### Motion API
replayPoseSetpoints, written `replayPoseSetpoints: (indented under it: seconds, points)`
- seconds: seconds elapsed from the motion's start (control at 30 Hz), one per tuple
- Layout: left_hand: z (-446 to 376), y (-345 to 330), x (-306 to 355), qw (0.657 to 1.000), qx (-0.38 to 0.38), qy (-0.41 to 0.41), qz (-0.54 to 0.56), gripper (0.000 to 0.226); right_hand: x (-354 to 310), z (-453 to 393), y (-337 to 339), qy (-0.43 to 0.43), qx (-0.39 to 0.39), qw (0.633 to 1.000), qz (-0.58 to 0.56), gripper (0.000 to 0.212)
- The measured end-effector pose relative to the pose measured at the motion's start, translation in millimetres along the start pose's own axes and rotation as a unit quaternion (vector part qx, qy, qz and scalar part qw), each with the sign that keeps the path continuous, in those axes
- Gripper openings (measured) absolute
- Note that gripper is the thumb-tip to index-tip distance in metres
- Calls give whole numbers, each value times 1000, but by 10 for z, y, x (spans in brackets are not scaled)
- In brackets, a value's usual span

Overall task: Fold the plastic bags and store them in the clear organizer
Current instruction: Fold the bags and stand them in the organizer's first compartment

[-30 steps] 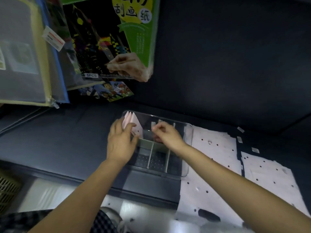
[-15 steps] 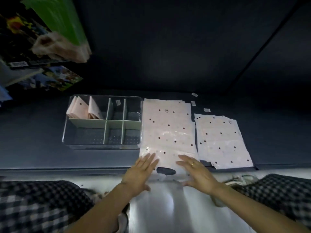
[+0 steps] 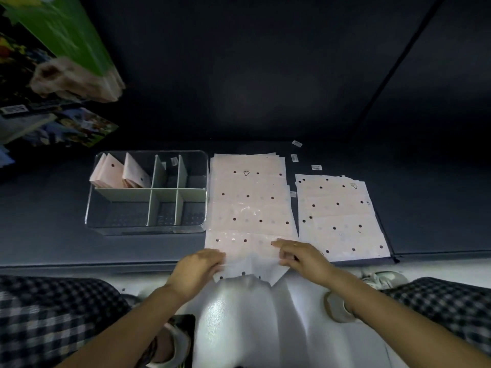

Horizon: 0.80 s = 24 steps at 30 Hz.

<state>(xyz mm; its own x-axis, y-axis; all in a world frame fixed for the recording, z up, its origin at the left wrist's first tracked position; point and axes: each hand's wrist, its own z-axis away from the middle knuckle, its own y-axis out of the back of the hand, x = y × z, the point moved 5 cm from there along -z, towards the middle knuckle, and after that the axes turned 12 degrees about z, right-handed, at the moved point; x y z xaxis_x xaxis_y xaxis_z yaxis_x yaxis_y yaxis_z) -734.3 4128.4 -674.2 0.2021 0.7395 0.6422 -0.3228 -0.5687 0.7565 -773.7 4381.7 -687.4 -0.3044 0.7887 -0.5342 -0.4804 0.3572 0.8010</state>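
A stack of pale pink dotted plastic bags [image 3: 249, 203] lies flat on the dark shelf, right of the clear organizer [image 3: 90, 208]. My left hand [image 3: 196, 269] and my right hand [image 3: 303, 257] pinch the near edge of the top bag, which hangs over the shelf's front edge with its lower corners turned under. Folded pink bags [image 3: 119, 172] stand in the organizer's back left compartment. A second stack of dotted bags [image 3: 340, 216] lies further right.
Pale green dividers [image 3: 164, 193] split the organizer into several compartments. Small white labels [image 3: 316, 167] lie behind the stacks. Colourful packaged items [image 3: 61, 75] hang at the upper left. My checked trouser legs [image 3: 53, 312] and shoes flank a white floor below.
My hands left the organizer and came to the near edge of the middle stack. From lying flat on it, they now pinch and lift the top bag's near edge.
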Motion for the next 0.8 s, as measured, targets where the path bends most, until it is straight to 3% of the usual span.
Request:
replayPoseSetpoints:
  seconds: [0.1,0.17,0.23,0.3,0.37,0.43,0.53,0.67,0.73,0.8]
  points:
    - [-96,111,101,993,-34,54,97,19,28,-109,251,-55,-86,988,-114,7]
    - [-211,240,184,966,-31,87,240,19,98,-194,440,-96,-100,976,-165,17]
    - [-324,426,263,939,39,100,327,18,157,-262,589,-145,-90,958,-228,20]
    - [-395,585,311,912,157,104,363,8,210,-348,652,-190,-72,920,-336,19]
    - [-398,676,328,890,268,115,351,15,234,-434,697,-233,-59,881,-407,17]
    - [-376,681,405,905,314,77,275,22,263,-503,707,-278,-55,866,-413,17]
    - [-338,425,536,954,263,-23,146,21,326,-547,693,-352,-32,852,-385,30]
    - [-281,-172,504,997,44,-69,-1,46,467,-568,656,-382,-1,850,-363,55]
    - [-249,-364,468,992,-23,-76,-101,63,512,-574,650,-360,24,874,-324,45]
    - [-245,-454,436,982,-37,-63,-173,71,568,-587,646,-337,54,903,-261,30]
